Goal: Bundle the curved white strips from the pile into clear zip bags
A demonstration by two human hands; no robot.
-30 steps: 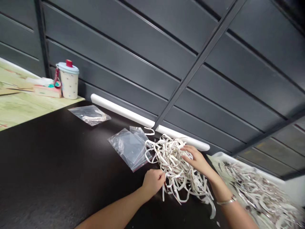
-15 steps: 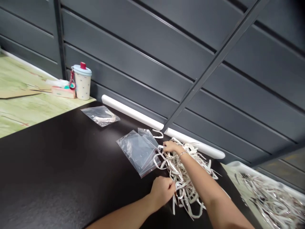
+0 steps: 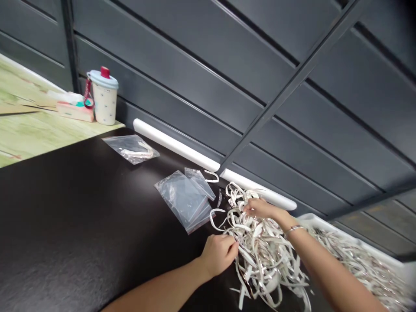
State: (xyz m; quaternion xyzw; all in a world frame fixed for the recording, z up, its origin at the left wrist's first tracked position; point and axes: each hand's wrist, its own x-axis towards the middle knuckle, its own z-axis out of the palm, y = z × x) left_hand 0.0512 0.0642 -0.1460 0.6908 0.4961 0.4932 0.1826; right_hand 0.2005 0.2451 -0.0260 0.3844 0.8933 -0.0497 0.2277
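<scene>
A tangled heap of thin white strips (image 3: 263, 255), some with shiny or brownish parts, lies on the dark table (image 3: 91, 208). My left hand (image 3: 220, 253) is closed in a fist at the heap's left edge; what its fingers hold, if anything, is hidden. Reaching into the upper part of the heap, my right hand (image 3: 260, 208) has its fingers pinched on white strips. Several clear zip bags (image 3: 183, 197) lie overlapping to the left of the heap. Beyond them, one curved white strip (image 3: 212, 176) rests alone. Farther left is a clear bag (image 3: 131, 148) with folded white strips inside.
A grey slatted panel (image 3: 182, 82) rises behind the table, with white rolls (image 3: 175, 145) along its foot. At the far left stand a lidded cup (image 3: 105, 102) and a tissue pack (image 3: 74, 110) on a green surface. More strips (image 3: 360, 264) fill a white-rimmed container at right.
My right hand has moved right, from the bags' side back into the heap. The heap looks more spread toward the front right. My left hand stays closed in nearly the same place.
</scene>
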